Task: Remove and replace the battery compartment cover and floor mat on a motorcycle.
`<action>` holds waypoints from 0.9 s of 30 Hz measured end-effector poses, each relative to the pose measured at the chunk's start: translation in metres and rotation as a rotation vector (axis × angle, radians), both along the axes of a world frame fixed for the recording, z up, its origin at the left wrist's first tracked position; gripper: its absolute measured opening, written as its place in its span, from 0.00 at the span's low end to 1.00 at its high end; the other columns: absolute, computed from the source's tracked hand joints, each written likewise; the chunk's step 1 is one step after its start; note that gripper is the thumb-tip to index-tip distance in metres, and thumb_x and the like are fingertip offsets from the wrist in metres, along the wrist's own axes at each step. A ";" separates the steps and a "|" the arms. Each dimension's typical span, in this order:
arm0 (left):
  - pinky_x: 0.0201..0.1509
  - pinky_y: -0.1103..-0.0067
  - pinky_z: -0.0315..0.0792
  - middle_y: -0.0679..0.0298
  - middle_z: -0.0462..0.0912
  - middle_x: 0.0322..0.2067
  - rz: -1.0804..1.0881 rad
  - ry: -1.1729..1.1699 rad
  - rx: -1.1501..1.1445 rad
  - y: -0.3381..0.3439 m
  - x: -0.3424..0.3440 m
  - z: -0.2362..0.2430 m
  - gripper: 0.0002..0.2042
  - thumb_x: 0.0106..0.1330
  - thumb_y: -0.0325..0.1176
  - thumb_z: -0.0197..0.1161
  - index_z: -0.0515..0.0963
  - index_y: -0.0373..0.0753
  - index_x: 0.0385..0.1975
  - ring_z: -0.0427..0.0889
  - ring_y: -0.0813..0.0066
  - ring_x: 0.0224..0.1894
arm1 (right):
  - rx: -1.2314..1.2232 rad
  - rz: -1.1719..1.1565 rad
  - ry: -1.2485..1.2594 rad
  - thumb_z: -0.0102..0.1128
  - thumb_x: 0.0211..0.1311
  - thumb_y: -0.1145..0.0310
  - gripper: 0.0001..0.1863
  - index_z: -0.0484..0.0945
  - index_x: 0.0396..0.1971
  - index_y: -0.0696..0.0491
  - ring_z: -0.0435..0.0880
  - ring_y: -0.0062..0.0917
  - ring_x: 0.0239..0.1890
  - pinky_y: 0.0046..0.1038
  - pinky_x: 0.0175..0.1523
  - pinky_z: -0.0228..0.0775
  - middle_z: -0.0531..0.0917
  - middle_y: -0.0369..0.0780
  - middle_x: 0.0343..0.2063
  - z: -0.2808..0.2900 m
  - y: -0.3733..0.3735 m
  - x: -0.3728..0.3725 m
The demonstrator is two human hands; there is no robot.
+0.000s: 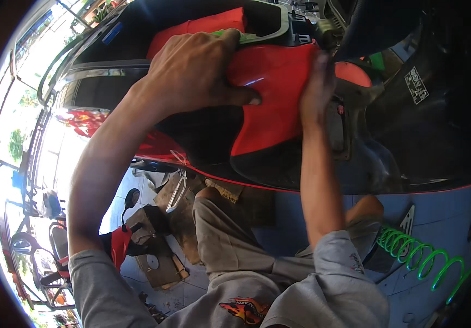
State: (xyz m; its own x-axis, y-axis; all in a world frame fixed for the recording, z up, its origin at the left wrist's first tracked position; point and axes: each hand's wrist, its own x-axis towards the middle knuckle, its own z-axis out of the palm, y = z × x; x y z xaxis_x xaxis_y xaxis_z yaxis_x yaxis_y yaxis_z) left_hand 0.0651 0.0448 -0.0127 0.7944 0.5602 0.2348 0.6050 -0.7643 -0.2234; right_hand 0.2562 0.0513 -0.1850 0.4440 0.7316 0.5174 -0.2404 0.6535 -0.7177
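Red panel (271,104) tapers downward, long axis vertical.

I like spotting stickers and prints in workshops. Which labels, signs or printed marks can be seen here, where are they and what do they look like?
Small rectangular white sticker with dark checkered marks: on the black scooter panel, upper right, tilted.
Flame-shaped orange and yellow print: on the grey shirt, bottom centre.
No screens or packages show.
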 end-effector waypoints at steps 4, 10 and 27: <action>0.41 0.64 0.73 0.50 0.81 0.28 0.074 0.017 -0.061 0.009 -0.007 0.005 0.33 0.45 0.53 0.74 0.75 0.32 0.43 0.82 0.51 0.36 | 0.007 -0.246 -0.057 0.67 0.59 0.56 0.36 0.64 0.59 0.62 0.72 0.29 0.56 0.30 0.63 0.60 0.75 0.45 0.52 0.015 0.005 -0.010; 0.42 0.64 0.72 0.50 0.79 0.26 -0.105 -0.025 -0.208 0.035 -0.003 0.014 0.27 0.54 0.51 0.70 0.75 0.32 0.40 0.81 0.50 0.37 | -0.024 -0.119 -0.174 0.75 0.51 0.60 0.40 0.62 0.57 0.63 0.74 0.29 0.54 0.32 0.60 0.65 0.76 0.45 0.48 0.013 -0.007 -0.008; 0.37 0.61 0.67 0.49 0.73 0.25 -0.069 -0.026 -0.157 0.016 0.010 0.004 0.29 0.47 0.51 0.74 0.67 0.32 0.31 0.76 0.46 0.32 | 0.089 -0.099 1.052 0.41 0.67 0.44 0.26 0.71 0.45 0.53 0.76 0.25 0.40 0.25 0.49 0.69 0.76 0.39 0.42 0.035 0.001 0.091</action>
